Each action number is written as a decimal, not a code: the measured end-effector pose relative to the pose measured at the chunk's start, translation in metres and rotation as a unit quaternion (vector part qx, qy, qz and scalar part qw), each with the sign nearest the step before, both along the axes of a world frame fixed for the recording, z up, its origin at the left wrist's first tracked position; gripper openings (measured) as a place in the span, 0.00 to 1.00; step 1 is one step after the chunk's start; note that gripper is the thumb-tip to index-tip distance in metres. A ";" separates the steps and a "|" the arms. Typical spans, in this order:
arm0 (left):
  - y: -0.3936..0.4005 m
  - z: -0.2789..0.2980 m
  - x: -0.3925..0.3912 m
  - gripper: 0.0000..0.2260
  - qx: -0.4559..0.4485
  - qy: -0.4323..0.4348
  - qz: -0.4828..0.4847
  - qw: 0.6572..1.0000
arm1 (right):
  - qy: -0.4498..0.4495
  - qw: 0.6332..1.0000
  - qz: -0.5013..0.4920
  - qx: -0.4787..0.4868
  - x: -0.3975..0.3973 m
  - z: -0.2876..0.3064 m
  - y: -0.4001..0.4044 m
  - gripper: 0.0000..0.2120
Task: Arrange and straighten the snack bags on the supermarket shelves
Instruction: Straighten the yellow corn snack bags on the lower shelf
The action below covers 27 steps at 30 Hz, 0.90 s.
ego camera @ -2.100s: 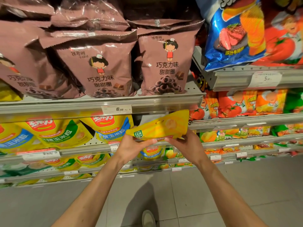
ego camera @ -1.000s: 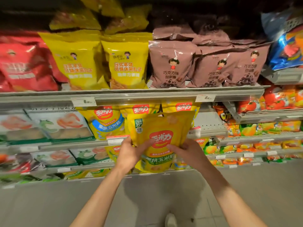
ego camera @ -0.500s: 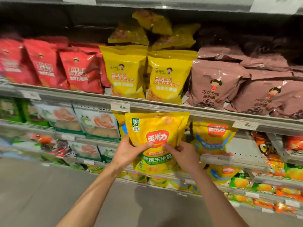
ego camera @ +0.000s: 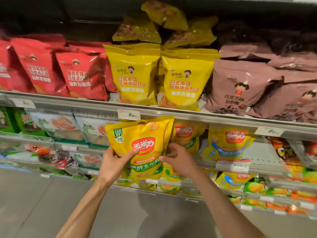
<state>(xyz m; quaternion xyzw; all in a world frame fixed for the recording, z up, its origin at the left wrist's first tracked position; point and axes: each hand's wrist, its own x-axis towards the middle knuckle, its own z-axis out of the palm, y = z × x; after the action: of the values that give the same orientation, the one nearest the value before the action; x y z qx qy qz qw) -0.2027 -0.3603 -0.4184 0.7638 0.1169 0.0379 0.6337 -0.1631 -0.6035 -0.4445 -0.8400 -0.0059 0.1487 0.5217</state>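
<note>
Right now both hands hold a yellow corn snack bag (ego camera: 140, 148) upright, just below the shelf edge (ego camera: 188, 117) with the price tag. Left hand (ego camera: 112, 163) grips its left side, thumb across the front; right hand (ego camera: 178, 160) pinches its right edge. Placing seems underway; next, the bag likely needs sliding back beside the matching bags (ego camera: 188, 136) right of it.

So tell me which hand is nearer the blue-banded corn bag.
Right. The right hand grips the held corn bag's right edge, nearer the blue-banded bag; the left hand grips its far side.
</note>
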 end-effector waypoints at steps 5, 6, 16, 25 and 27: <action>0.056 -0.005 0.000 0.24 0.004 0.003 0.021 1.000 | -0.014 0.998 -0.056 -0.017 0.017 -0.014 0.041 0.21; 0.066 -0.005 0.001 0.23 0.009 0.005 0.025 1.000 | -0.018 0.998 -0.061 -0.030 0.020 -0.013 0.051 0.23; 0.136 -0.007 0.015 0.15 0.038 0.013 0.034 0.999 | 0.000 0.988 -0.151 -0.043 0.050 -0.023 0.105 0.42; 0.166 -0.011 0.021 0.20 0.033 0.017 0.055 0.998 | -0.019 0.965 -0.263 -0.012 0.068 -0.041 0.148 0.71; 0.171 -0.012 0.022 0.21 0.025 0.020 0.056 0.998 | -0.025 0.958 -0.286 -0.013 0.072 -0.045 0.154 0.74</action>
<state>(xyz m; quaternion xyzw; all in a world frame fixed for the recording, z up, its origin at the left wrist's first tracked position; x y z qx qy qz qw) -0.1805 -0.1896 -0.4306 0.7720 0.1712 0.0611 0.6091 -0.0913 -0.4496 -0.4891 -0.8164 0.2240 -0.0277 0.5315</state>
